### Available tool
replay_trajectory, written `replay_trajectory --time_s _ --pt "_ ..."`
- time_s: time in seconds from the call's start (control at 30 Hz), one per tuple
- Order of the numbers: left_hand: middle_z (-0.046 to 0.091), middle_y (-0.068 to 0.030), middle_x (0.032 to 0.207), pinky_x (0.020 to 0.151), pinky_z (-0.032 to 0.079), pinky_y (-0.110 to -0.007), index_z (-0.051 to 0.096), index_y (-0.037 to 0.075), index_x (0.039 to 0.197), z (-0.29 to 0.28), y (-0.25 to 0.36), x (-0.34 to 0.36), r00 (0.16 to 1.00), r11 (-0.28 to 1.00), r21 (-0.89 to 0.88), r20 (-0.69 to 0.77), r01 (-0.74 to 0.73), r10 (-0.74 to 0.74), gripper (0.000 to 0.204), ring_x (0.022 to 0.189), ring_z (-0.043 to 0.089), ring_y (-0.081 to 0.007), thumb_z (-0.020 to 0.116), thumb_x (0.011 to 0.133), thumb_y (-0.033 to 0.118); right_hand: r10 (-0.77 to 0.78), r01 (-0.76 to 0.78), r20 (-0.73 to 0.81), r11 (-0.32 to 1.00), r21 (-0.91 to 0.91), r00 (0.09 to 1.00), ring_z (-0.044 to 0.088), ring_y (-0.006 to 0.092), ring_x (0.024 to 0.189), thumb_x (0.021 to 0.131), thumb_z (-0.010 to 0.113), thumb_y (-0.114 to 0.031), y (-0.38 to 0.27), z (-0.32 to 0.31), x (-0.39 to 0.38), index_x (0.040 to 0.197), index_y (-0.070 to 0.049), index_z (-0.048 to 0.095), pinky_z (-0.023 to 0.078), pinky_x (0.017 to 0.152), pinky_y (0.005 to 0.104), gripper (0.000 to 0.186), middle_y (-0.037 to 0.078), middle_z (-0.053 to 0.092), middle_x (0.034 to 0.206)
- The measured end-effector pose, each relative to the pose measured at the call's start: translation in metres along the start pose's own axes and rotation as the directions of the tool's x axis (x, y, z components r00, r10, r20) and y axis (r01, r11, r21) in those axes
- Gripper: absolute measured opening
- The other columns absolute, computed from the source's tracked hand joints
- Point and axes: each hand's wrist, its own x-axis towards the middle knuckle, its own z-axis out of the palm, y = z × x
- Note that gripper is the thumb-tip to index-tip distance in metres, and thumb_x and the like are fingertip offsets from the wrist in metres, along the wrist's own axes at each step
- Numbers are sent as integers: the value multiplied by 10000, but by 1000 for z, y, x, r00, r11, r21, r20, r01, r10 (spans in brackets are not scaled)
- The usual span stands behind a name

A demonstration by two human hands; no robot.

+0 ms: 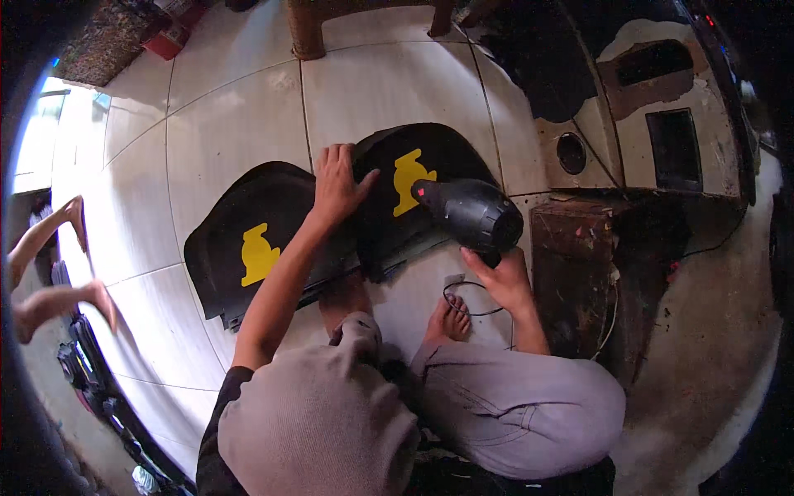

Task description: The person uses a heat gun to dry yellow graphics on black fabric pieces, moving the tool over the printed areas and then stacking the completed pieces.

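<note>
Two stacked sets of black panels [318, 244] lie on the tiled floor, each top piece carrying a yellow cut-out shape; one is at left [258, 254], the other at right [407, 186]. My left hand [337, 186] rests where the panels meet, fingers laid on the black material, thumb apart. My right hand [504, 281] grips a black hair dryer [471, 217], its nozzle close over the right yellow shape. A thin cord loops below my right hand, beside my bare foot [449, 321].
A worn wooden box [566, 256] and speaker-like cabinets [583, 153] stand at the right. Chair legs [308, 37] are at the top, with a red container [165, 41] at upper left. Another person's bare legs [62, 302] come in from the left, above dark items [87, 364].
</note>
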Motion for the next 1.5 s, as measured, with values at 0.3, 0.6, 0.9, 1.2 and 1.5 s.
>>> replay_trajectory --time_s 0.3,0.6,0.9,1.2,1.5 --pt "626 -166 807 794 459 -457 615 -7 829 16 -20 3 995 979 -195 98 54 -35 206 851 569 -367 728 821 166 5 -4 -15 999 45 1000 655 135 840 877 729 -178 -1 -2 -1 1055 -24 686 515 769 315 240 65 722 925" --pt "690 -103 1096 856 457 -408 652 47 1166 -4 -12 8 973 973 43 50 -227 225 322 965 610 -274 603 849 72 -21 21 0 998 51 1000 673 194 865 882 719 -223 -1 -2 -1 1068 -29 680 519 770 340 271 104 722 944" --pt "607 -87 1323 925 467 -374 585 83 1307 -14 11 13 947 945 66 14 -320 320 498 1091 595 -258 591 815 1 30 -31 18 999 39 999 704 300 889 894 699 -294 -5 -3 0 1074 -35 672 528 773 392 316 172 717 963" --pt "638 -227 847 653 498 -314 613 9 1047 -67 22 13 930 910 -413 -324 28 -175 114 705 657 -233 524 985 44 -37 39 -23 996 78 999 703 270 901 893 705 -267 1 -1 1 1081 -35 678 526 802 381 300 142 726 983" --pt "648 -91 1096 950 422 -269 565 -94 1200 -175 -127 -90 773 696 -340 217 632 -596 353 1047 565 -140 555 1012 206 -37 37 -17 998 44 999 691 216 898 880 714 -201 -4 -8 -3 1083 -20 677 524 788 353 275 129 726 973"
